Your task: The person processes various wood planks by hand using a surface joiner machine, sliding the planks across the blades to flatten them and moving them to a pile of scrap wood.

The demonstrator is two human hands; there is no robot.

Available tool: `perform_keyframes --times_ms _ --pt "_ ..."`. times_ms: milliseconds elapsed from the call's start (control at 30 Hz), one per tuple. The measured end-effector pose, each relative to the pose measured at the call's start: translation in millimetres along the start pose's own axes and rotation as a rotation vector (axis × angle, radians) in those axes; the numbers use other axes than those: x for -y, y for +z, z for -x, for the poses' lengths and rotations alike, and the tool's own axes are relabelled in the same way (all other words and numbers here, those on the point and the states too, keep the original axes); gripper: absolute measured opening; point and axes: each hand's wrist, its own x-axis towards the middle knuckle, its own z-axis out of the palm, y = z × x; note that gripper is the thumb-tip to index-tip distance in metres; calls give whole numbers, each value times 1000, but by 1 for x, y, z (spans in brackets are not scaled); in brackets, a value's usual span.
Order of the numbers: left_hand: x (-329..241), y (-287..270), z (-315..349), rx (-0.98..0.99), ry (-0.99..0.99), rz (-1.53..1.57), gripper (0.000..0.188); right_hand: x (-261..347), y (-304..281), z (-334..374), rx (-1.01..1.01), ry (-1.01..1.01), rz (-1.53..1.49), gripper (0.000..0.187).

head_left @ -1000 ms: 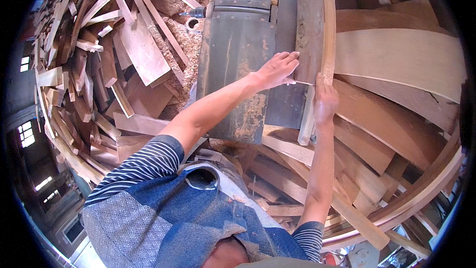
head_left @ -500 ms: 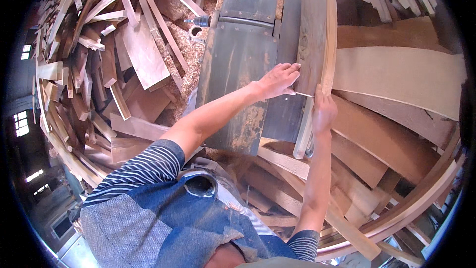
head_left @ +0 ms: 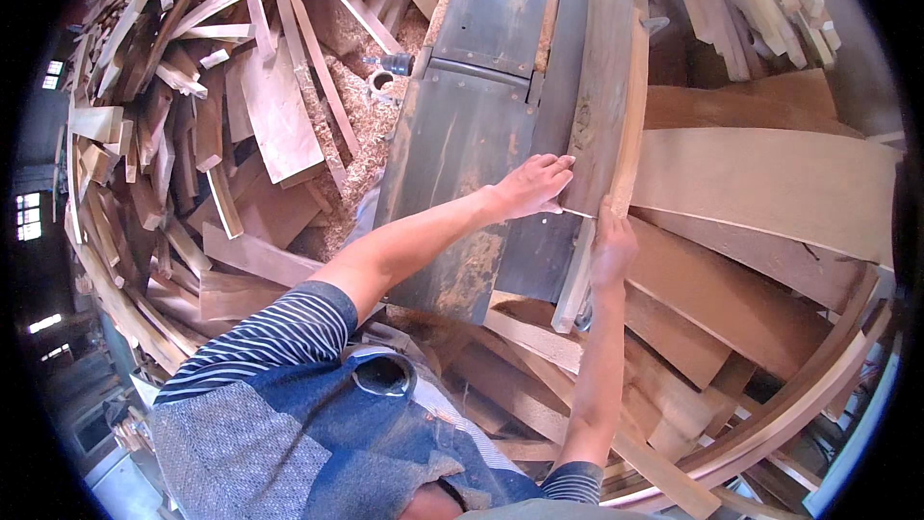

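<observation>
A long brown wooden board (head_left: 597, 106) lies lengthwise over the right side of a grey metal machine table (head_left: 460, 149), beside a pale wooden strip (head_left: 630, 125). My left hand (head_left: 532, 185) is closed at the board's near left corner, fingers bent over its edge and thumb by the near end. At the near right corner my right hand (head_left: 612, 246) is wrapped round the board and the strip's side; its fingertips are partly hidden. Between both hands the board's thin pale end shows.
Loose offcuts (head_left: 279, 106) and wood shavings (head_left: 361, 116) are heaped to the left. Wide curved planks (head_left: 770, 178) lie stacked on the right. More boards (head_left: 520, 390) lie close in front of me. A dark blue fitting (head_left: 397, 64) sticks out from the machine's left side.
The whole view has shifted, so the machine and board appear slightly lower and tilted. Both hands keep their places on the board.
</observation>
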Motion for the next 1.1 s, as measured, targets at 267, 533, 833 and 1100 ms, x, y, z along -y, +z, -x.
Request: perform_keyframes --times_ms 267,533,833,1100 --pt "-1 -2 0 -6 10 6 62 4 0 -1 -60 -11 18 54" --pt "1 3 -1 5 -3 15 63 2 1 0 -27 7 33 52" --pt "9 2 -10 -19 14 -28 60 -1 6 -11 -48 5 61 49" --pt "15 -2 -18 13 12 -15 63 -12 16 -16 -52 -7 57 49"
